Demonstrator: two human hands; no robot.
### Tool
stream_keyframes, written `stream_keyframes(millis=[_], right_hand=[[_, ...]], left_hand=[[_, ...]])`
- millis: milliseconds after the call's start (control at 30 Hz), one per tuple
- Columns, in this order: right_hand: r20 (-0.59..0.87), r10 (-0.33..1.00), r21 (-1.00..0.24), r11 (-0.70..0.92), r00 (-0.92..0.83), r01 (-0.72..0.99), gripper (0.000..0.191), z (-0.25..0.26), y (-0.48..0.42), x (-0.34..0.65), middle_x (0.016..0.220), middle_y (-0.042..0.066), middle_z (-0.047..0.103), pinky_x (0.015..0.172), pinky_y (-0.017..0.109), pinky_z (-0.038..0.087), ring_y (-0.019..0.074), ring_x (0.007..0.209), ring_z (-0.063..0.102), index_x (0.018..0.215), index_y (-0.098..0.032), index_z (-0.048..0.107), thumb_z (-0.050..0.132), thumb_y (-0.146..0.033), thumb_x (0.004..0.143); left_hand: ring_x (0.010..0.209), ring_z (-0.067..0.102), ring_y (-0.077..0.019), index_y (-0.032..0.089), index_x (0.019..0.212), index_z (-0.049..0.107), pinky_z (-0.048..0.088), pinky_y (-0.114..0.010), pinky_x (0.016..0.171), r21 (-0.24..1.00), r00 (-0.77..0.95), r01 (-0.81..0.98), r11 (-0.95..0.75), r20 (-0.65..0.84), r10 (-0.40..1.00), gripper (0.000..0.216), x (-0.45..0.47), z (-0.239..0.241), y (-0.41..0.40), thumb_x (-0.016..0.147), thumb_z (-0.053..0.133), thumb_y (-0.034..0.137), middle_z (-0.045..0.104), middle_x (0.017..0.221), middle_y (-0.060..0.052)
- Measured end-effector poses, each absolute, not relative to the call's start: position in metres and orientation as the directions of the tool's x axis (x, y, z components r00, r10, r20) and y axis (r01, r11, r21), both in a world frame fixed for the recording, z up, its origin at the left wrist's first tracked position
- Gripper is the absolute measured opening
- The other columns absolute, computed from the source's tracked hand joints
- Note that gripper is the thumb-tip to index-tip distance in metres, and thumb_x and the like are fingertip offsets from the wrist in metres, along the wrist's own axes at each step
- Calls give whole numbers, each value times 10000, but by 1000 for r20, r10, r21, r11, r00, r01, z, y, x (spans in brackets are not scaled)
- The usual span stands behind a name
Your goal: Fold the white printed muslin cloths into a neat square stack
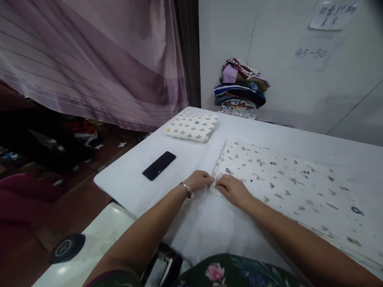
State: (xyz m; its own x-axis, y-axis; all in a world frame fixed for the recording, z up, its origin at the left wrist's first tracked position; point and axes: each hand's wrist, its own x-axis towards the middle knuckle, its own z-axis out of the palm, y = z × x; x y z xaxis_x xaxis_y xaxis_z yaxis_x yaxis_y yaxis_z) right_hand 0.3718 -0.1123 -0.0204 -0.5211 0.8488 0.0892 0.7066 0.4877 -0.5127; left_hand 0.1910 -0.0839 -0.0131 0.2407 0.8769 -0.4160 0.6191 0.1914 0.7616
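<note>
I take this for a small garment or textile workroom: a white work table (188,219) mid-frame, a stack of folded clothes (240,89) against the wall at upper centre, a handwritten paper note (332,14) upper right.

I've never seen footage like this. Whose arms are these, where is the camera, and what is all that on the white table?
There is no machine here: the single picture comes from a camera worn on a person's head, looking forward and down at their own bare arms. The left hand, with a bracelet at the wrist, and the right hand meet at the near corner of a patterned cloth spread flat on the white table; both seem to pinch its edge. Also on the table lie a dark phone, a folded dotted cloth, and at the wall a pile of folded clothes.
</note>
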Motion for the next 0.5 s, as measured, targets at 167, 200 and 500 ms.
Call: stream_keyframes(millis=[167, 200, 500], right_hand=[[54, 871, -505, 445, -488, 740, 182, -20, -111, 369, 823, 27, 577, 701, 252, 366, 143, 807, 515, 785, -182, 569, 422, -217, 887], [61, 876, -506, 440, -478, 742, 187, -20, -112, 368, 814, 26, 570, 693, 251, 365, 142, 792, 510, 775, -180, 555, 414, -220, 890], [62, 841, -496, 493, -537, 715, 192, -20, -118, 361, 832, 27, 578, 720, 261, 378, 145, 805, 512, 796, -185, 555, 391, -204, 893]], left_hand=[[444, 372, -71, 149, 620, 581, 296, -204, 462, 760, 206, 624, 184, -387, 899, 187, 192, -20, -86, 687, 555, 321, 423, 430, 63], [445, 377, -71, 148, 611, 579, 298, -203, 463, 757, 202, 628, 179, -380, 902, 179, 192, -22, -86, 687, 548, 307, 427, 432, 62], [531, 472, -101, 152, 629, 595, 352, -211, 524, 727, 153, 672, 145, -327, 933, 171, 193, -22, -84, 694, 534, 298, 504, 488, 38]])
